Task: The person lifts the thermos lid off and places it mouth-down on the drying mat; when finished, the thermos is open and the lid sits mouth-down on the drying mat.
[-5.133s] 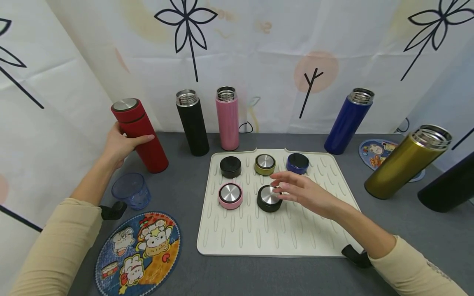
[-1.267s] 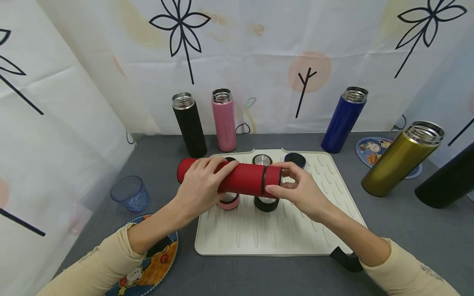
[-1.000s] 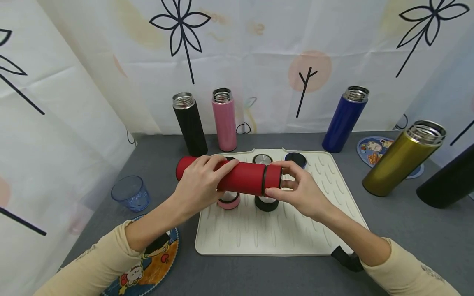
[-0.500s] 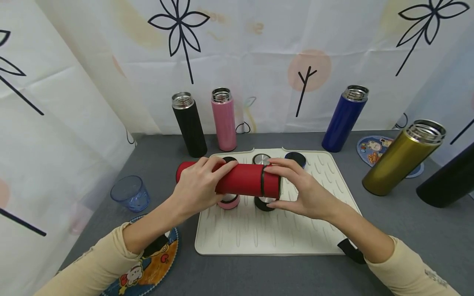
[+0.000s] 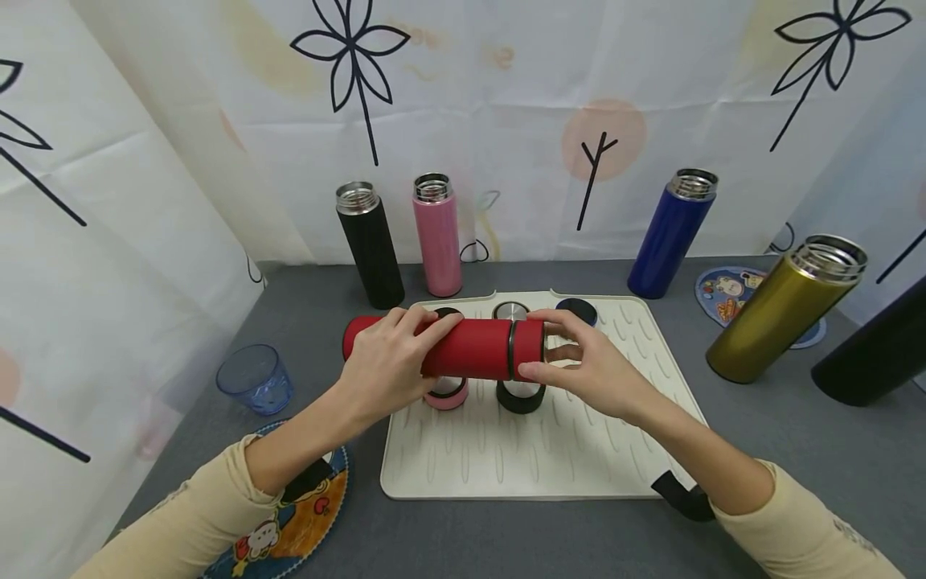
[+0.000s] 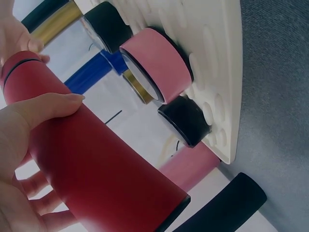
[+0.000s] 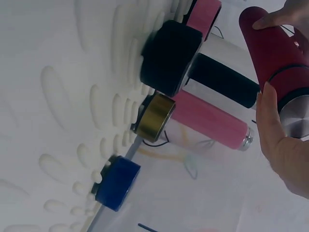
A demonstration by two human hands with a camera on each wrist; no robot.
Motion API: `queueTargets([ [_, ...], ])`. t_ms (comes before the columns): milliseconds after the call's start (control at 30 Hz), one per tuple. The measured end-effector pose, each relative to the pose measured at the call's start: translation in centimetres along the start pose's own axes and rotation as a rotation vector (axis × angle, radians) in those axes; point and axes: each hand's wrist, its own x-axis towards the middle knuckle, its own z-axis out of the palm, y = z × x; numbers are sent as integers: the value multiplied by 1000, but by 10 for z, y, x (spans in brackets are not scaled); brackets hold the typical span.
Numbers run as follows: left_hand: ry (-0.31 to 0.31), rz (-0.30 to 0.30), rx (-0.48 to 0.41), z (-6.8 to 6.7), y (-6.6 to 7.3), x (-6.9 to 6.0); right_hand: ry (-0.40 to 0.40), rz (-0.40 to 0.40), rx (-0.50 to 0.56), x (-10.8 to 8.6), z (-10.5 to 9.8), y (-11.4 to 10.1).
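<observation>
A red thermos (image 5: 473,350) lies level in the air above a cream ridged mat (image 5: 535,474). My left hand (image 5: 387,354) grips its body from above, the thumb along the side in the left wrist view. At the other end my right hand (image 5: 589,374) holds the red lid (image 5: 528,351) between thumb and fingers. A narrow dark band parts lid from body. The lid's steel top (image 7: 295,116) shows in the right wrist view. Below are thermos lids: pink (image 6: 157,65), black with a steel top (image 5: 521,400), gold (image 7: 155,116), blue (image 7: 118,183) and plain black (image 6: 186,121).
Lidless thermoses stand behind the mat: black (image 5: 372,249), pink (image 5: 438,245) and blue (image 5: 669,241). To the right are a gold one (image 5: 781,314) and another black bottle (image 5: 875,346), cut off by the frame. A blue glass (image 5: 256,382) and cartoon placemat (image 5: 318,515) are at left.
From the left side of the table, the red thermos has come over the mat and been tipped level. My right hand has left the black lid, and lately loosened and regripped the red lid.
</observation>
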Motion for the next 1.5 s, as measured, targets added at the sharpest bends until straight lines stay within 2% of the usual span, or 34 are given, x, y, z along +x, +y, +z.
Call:
queueTargets([
  [100,0,4,-5,0,-1,0,6,-148,-96,0,-1,5],
  [233,4,7,-12,0,-2,-1,17,-439,-272,3,-1,13],
  [300,6,7,-10,0,-3,-1,23,-533,-347,5,-2,16],
  [333,6,9,-10,0,-3,-1,25,-532,-361,5,-2,16],
  [400,4,13,-4,1,-3,-1,14,-428,-327,5,-1,15],
  [467,3,19,2,1,-3,-2,-9,-237,-189,5,0,12],
  [567,7,24,13,2,-2,-3,-32,54,103,6,2,5],
  [633,15,27,20,2,-2,-3,-50,176,266,7,3,1],
  [733,31,31,23,2,0,-4,-71,267,388,7,4,-3],
  [867,39,27,19,3,1,-4,-83,302,416,8,5,-3],
  [1000,21,10,18,3,0,-5,-91,282,413,9,5,-1],
  [1133,5,-4,21,3,-1,-6,-89,225,384,10,3,2],
  [1267,8,-7,23,1,-1,-6,-73,163,307,9,1,4],
  [1500,3,-35,5,-3,-3,-7,-41,-2,220,5,-3,3],
])
